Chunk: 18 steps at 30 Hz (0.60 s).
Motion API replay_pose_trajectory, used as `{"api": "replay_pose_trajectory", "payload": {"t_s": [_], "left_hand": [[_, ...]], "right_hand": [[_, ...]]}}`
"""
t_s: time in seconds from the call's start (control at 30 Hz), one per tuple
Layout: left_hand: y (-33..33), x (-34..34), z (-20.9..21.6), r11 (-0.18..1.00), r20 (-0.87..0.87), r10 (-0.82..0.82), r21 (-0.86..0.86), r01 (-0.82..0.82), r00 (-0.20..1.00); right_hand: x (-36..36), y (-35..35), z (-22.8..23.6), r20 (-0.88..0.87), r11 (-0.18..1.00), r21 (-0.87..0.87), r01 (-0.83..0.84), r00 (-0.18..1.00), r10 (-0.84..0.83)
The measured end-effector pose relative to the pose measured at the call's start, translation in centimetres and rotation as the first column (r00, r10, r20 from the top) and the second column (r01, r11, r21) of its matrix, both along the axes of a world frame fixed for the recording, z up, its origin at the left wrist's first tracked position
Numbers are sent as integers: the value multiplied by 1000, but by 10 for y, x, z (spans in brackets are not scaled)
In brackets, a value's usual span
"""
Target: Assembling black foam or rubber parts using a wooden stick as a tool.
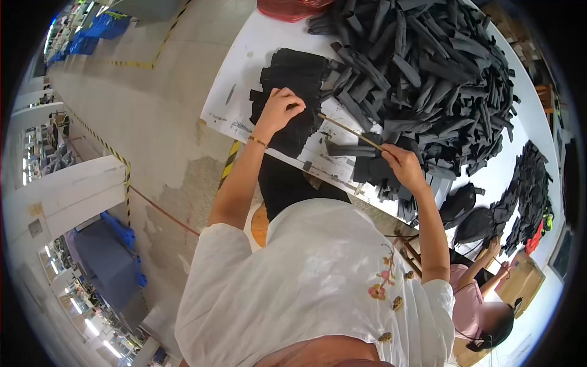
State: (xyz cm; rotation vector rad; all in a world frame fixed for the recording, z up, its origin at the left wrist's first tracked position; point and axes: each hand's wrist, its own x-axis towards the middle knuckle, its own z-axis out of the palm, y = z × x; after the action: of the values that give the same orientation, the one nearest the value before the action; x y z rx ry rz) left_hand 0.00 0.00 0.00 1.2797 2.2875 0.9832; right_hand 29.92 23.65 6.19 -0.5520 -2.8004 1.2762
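Black pieces (pixel 296 66): laid flat, overlapping, on the white table (pixel 269 37), beneath the left hand (pixel 281 110)
Left hand: fingers curled; whether they pinch anything, cannot tell
Thin stick (pixel 350 130): pinched in the right hand (pixel 403 165), its far tip at the black pieces' right edge

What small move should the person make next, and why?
Perhaps nudge the stick slightly left, toward the left hand. The right hand grips one end of it, its other end points at the right edge of the flat black stack, and the left hand is over that stack.
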Motion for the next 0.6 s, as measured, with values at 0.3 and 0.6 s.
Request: {"api": "replay_pose_trajectory", "payload": {"t_s": [0.3,0.6], "left_hand": [[27,36,22,986,-129,-109,110,124,986],[31,108,19,570,887,-385,9,-822,-257]], "right_hand": [[-30,-25,-8,-75,995,1,-100,992,100],[-38,-86,-45,-40,758,-647,87,988,-148]]}}
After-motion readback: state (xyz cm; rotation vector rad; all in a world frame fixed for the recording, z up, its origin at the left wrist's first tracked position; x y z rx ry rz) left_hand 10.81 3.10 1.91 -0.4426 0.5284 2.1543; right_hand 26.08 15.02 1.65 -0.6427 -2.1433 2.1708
